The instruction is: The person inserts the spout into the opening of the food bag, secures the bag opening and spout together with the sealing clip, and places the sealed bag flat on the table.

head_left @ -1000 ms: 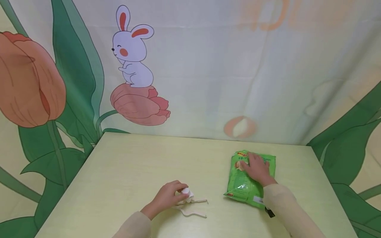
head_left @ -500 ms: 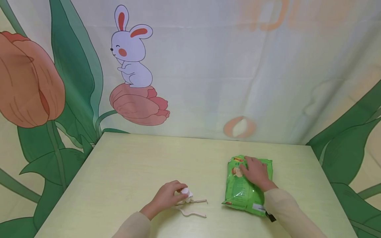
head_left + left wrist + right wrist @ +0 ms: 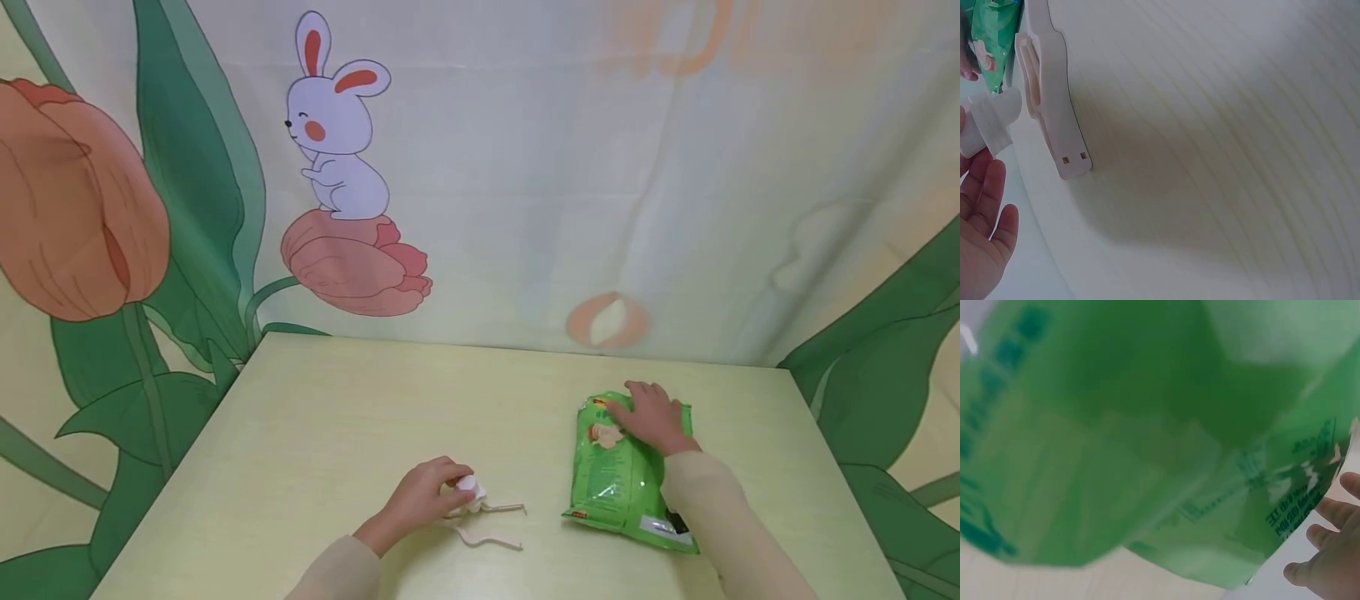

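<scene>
My left hand (image 3: 425, 500) pinches the round white spout (image 3: 470, 486) of a pale bag clip, low over the middle of the table. The clip's two thin arms (image 3: 491, 542) spread apart to the right. In the left wrist view the spout (image 3: 992, 122) looks ribbed, and a flat slotted clip arm (image 3: 1060, 112) lies beside it. A shiny green snack bag (image 3: 615, 483) lies flat on the right side. Across its top right part rests my right hand (image 3: 652, 418), fingers spread and reaching past the top edge. In the right wrist view the fingers (image 3: 1332, 540) are at the bag's edge.
The pale wooden table (image 3: 360, 400) ends against a printed curtain (image 3: 495, 167) with a rabbit and tulips. A small black item (image 3: 677, 522) shows beside the right sleeve, at the bag's lower right.
The bag first slid a little toward me under my right hand. That hand then shifted up toward the bag's top edge. The left hand and clip have stayed in place.
</scene>
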{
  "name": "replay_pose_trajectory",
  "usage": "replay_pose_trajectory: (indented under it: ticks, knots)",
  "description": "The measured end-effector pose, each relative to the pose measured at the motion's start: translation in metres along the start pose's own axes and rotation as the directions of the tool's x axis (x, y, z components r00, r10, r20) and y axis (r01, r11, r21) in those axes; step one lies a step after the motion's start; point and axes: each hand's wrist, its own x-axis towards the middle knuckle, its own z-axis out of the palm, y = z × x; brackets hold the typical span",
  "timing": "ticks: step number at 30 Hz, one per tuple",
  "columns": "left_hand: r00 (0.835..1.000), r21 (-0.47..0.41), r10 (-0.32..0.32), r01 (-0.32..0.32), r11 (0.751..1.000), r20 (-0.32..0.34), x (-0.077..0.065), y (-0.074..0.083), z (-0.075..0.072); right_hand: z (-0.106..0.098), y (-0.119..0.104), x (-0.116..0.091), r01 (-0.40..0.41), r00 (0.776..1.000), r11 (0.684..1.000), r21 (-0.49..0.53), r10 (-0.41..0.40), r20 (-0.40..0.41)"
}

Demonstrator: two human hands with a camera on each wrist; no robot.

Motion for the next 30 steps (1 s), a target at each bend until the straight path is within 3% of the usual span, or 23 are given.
replay_pose_trajectory:
  ticks: [13, 30]
  knots:
    - [1.0, 0.022, 0.015, -0.015, 1.0, -0.01, -0.0009, -0.0018, -0.0008, -0.0074, 0.0048, 0.0068, -0.066, 0.987, 0.996, -0.055, 0.074, 0.143]
    - [1.0, 0.014, 0.013, -0.013, 1.0, 0.014, -0.0003, -0.0007, -0.0008, -0.0107, 0.0086, 0.0026, -0.092, 0.98, 0.992, -0.083, 0.105, 0.17]
